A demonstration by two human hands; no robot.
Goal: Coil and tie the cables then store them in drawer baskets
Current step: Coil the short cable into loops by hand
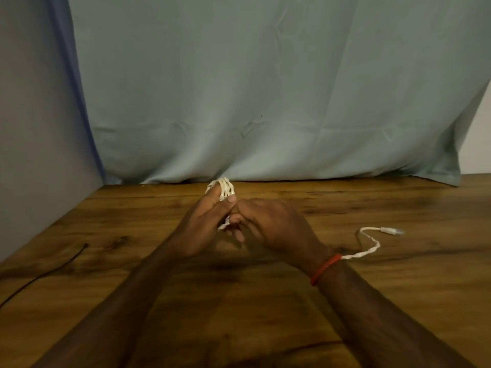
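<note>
My left hand (pixel 204 227) is raised above the wooden table (pixel 372 301), palm turned inward. The white cable (pixel 224 189) is wound in several turns around its extended fingers, and my thumb (pixel 230 200) presses against the coil to hold the turns in place. My right hand (pixel 271 227) meets the left hand at mid-table. Its fingers are curled inward and grip the short stretch of the same cable that shows between the two palms.

The rest of the cable passes behind my right wrist, comes out beside the red thread bracelet (pixel 325 269) and lies twisted on the table. It ends in a white connector (pixel 389 230) well to the right of my hands.

A thin black cable (pixel 39 277) lies on the table at far left, apart from both hands. A pale blue-green cloth (pixel 265 88) hangs behind the table.
</note>
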